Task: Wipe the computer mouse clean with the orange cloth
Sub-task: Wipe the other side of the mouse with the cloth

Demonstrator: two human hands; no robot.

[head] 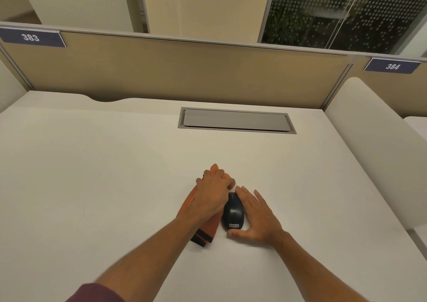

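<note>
Your computer mouse [233,211] lies on the white desk [92,174], near the middle and toward the near side. Its long axis runs near to far, tilted only slightly; the end with the small label faces you and the narrower button end points away, toward the partition [184,70].

Your right hand [256,216] cups the mouse from its right side: the fingers lie straight along that side, reaching past the far end, and the thumb curls round the near end just beside the label. The hand is partly spread, steadying the mouse against the desk rather than lifting it.

Your left hand [213,195] is closed on the orange cloth [208,229], just left of the mouse and touching its left edge. A bunched bit of cloth pokes out beyond the knuckles on the far side, and the rest trails toward you under the wrist, ending in a dark-edged hem flat on the desk.

Farther off, a grey cable hatch [235,120] is set into the desk. The partition carries 2 blue number plates, 383 [31,37] at left and 384 [392,66] at right.
</note>
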